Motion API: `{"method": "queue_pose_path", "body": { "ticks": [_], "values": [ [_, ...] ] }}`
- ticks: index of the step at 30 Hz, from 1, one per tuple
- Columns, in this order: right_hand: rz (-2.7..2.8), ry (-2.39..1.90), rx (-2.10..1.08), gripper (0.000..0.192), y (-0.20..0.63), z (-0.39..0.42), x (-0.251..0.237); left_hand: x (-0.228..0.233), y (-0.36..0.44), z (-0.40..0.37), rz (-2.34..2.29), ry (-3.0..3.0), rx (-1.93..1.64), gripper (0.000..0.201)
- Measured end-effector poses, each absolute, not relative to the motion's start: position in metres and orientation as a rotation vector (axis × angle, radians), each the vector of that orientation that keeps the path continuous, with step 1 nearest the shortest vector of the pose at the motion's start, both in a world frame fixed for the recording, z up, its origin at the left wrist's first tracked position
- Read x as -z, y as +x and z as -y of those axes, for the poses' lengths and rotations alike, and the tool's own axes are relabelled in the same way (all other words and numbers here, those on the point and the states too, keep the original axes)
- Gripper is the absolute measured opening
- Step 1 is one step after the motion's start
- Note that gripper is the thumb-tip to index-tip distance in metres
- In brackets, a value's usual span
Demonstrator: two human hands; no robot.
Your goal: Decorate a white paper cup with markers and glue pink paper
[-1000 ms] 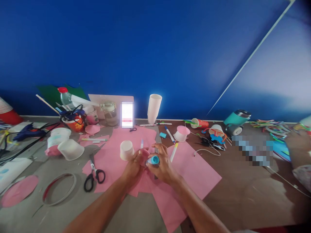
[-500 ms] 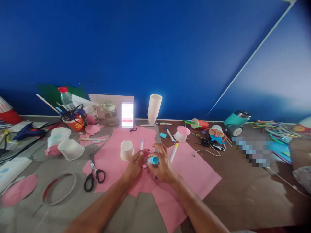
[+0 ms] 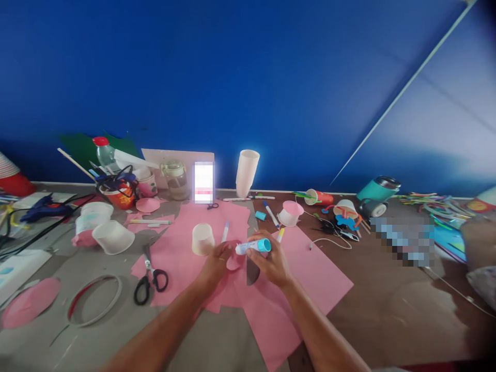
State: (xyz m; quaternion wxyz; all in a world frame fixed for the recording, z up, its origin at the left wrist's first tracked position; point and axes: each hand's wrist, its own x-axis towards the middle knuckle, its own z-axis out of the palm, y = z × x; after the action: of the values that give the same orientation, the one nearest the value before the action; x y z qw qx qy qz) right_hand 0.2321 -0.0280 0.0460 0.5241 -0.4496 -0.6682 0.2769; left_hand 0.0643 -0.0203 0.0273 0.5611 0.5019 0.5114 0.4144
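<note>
My right hand (image 3: 271,259) is closed around a glue stick (image 3: 252,246) with a white body and a turquoise base. The stick lies nearly level, its white end pointing left at a small pink paper piece (image 3: 233,258). Pinched in my left hand (image 3: 216,263) is that pink piece; its exact shape is partly hidden by the fingers. Just beyond my left hand stands an upturned white paper cup (image 3: 203,239) on pink paper sheets (image 3: 174,253). A turquoise cap (image 3: 261,215) lies behind my right hand, near a blue-capped marker (image 3: 271,214).
Black-handled scissors (image 3: 150,279) and a tape-like ring (image 3: 95,301) lie left. A tall stack of white cups (image 3: 247,173) stands by the blue wall, beside a bright blurred screen (image 3: 203,182). A pink-topped cup (image 3: 290,213) and teal tumbler (image 3: 377,189) sit right, where another person's arm (image 3: 480,245) shows.
My right hand has swung the glue stick from pointing its base toward me to lying sideways, base to the right. More of the pink piece in my left hand shows.
</note>
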Motion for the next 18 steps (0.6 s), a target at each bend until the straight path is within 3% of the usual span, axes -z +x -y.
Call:
{"method": "queue_pose_path", "body": {
  "ticks": [9,18],
  "values": [
    [1.79,-1.267,-0.791,0.016,0.227,0.028,-0.04,-0.017,0.068,0.017,-1.156,1.344,-1.048,0.024],
    [1.808,-1.275,-0.698,0.015,0.228,0.026,-0.038,-0.002,0.063,0.014,-1.205,1.596,-1.098,0.029]
  ]
}}
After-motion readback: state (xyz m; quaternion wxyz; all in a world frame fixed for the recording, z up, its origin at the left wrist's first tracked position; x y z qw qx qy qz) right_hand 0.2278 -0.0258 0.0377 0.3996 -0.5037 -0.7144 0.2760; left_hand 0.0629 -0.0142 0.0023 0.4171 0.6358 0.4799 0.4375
